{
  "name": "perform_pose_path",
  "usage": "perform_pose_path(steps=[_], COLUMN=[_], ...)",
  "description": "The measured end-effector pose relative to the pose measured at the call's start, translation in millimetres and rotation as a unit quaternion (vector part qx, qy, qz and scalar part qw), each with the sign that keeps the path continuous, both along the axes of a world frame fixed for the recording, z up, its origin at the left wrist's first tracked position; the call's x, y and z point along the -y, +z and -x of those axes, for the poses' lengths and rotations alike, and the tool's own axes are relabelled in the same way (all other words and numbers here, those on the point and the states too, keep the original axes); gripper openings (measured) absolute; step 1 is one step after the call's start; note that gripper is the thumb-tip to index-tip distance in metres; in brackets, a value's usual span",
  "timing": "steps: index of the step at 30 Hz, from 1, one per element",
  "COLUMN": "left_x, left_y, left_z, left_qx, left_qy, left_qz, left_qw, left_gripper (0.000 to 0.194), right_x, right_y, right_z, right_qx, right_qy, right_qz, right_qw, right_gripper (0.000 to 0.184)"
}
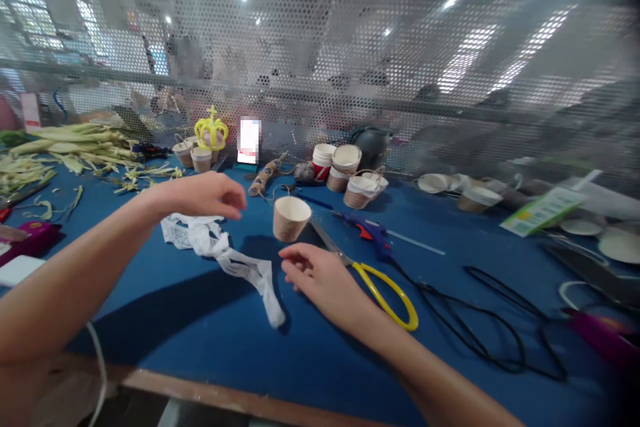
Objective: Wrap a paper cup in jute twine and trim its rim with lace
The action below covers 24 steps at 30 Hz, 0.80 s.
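- Head view, only view: blue table (200,353) under both hands, metal mesh screen (310,47) across the top of the frame.
- Cup (293,217), brown outside and pale inside: frame centre, mouth up, just above the right fingertips. Mouth-up keeps the rim reachable, I'd judge.
- Left hand (215,197): left of centre, over the far end of the lace. Fingers loosely bent, narrow gap to the thumb, nothing seen in them. Reads as hovering; can't confirm it's fully off the lace.
- White lace (220,250): loose, crumpled strip running from under the left hand down to lower centre. Lies between the 2 hands, so likely handy to either.
- Right hand (320,280): below the cup. Fingers half curled, relaxed, no object seen in them. Contact with the cup: can't tell.
- Scissors (357,269), yellow handles: right of the cup, partly behind the right hand, handles toward the bottom of the frame. Probably laid that way for a quick grab.
- Blue glue gun (367,227): right of centre, beyond the scissors; looks parked aside to leave working room.
- More cups (346,159) grouped upper centre, likely kept back as stock.
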<state>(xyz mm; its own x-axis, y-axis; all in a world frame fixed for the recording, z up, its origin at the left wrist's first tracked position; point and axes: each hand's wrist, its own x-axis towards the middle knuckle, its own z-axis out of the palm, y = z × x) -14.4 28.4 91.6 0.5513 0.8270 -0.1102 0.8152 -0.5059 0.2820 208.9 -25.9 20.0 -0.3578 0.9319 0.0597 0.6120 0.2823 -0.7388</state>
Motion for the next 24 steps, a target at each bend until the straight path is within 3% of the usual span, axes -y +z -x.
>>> perform_pose_path(steps=[3, 5, 7, 10, 12, 15, 20, 22, 24], left_x=[-8, -14, -20, -29, -34, -39, -41, -37, -28], left_y=[-16.2, -31.6, -47.4, -64.3, -65.6, -47.7, 14.1, 36.5, 52.7], left_z=[28, 40, 45, 43, 40, 38, 27, 19, 11], left_qx=[-0.141, -0.167, -0.172, -0.161, -0.140, -0.090, 0.038, 0.265, 0.414], left_qy=[0.043, 0.105, 0.150, 0.179, 0.173, 0.182, 0.239, 0.236, 0.197], left_qz=[0.028, 0.010, -0.009, -0.028, -0.031, -0.073, -0.198, -0.184, -0.153], left_qw=[0.989, 0.980, 0.974, 0.970, 0.974, 0.977, 0.950, 0.916, 0.876], left_gripper=[0.031, 0.041, 0.038, 0.028, 0.014, 0.013, 0.024, 0.018, 0.011], right_x=[3, 7, 11, 12, 6, -12, -46, -54, -56], right_y=[-2.0, -5.2, -10.2, -16.1, -14.8, -3.6, 19.3, 26.4, 34.4], right_z=[-1, 2, 8, 20, 32, 55, 90, 91, 83], right_qx=[0.084, 0.147, 0.200, 0.232, 0.226, 0.189, 0.116, 0.102, 0.081], right_qy=[0.028, 0.072, 0.121, 0.170, 0.183, 0.176, 0.147, 0.141, 0.114], right_qz=[-0.026, -0.034, -0.042, -0.061, -0.069, -0.096, -0.135, -0.125, -0.118], right_qw=[0.996, 0.986, 0.971, 0.956, 0.954, 0.961, 0.973, 0.977, 0.983], right_gripper=[0.019, 0.036, 0.046, 0.023, 0.013, 0.014, 0.032, 0.040, 0.034])
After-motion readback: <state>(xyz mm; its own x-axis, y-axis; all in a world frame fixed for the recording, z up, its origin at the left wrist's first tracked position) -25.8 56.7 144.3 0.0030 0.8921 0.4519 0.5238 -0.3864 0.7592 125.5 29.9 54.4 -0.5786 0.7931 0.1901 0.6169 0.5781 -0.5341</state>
